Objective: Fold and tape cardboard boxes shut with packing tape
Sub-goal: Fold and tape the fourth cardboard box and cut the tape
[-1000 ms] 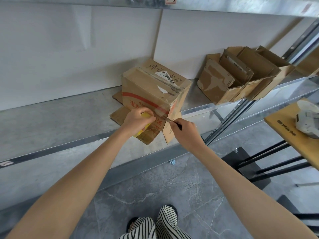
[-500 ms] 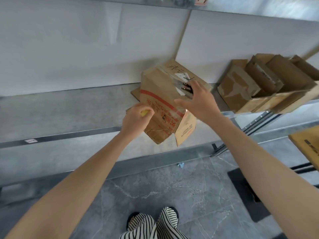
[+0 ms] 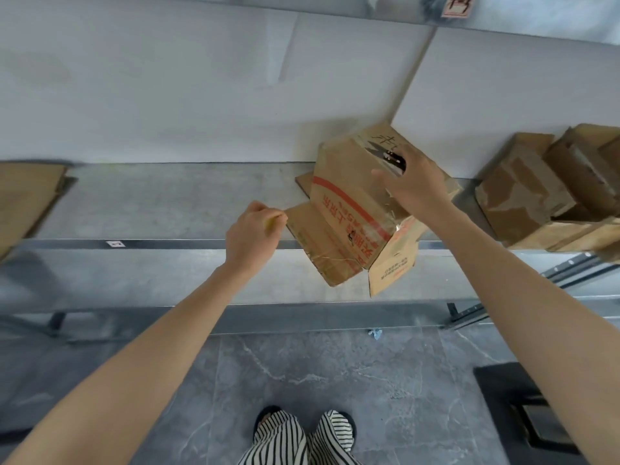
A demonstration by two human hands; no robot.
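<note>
The cardboard box (image 3: 349, 203) lay tipped on the metal shelf (image 3: 167, 203), its taped end toward the back wall and its open end toward the person, so that its long axis ran obliquely from the wall out past the shelf's front edge; a long flap (image 3: 318, 243) and a short flap (image 3: 392, 266) splayed loose over that edge, not yet folded; the right hand (image 3: 414, 189) rested on the box's upper face, holding black-handled snips (image 3: 391, 158) against the cardboard with the blades pointing away; the left hand (image 3: 250, 234) sat just beside the long flap's left edge, its fingers (image 3: 268, 214) curled tight round a yellow object (image 3: 272, 223), probably the tape, though too little showed to be sure; the open end thus lay to the right of the left hand and below the right, and the left was the nearer to the flaps; further right on the shelf stood other open boxes (image 3: 523, 193), well apart.
</note>
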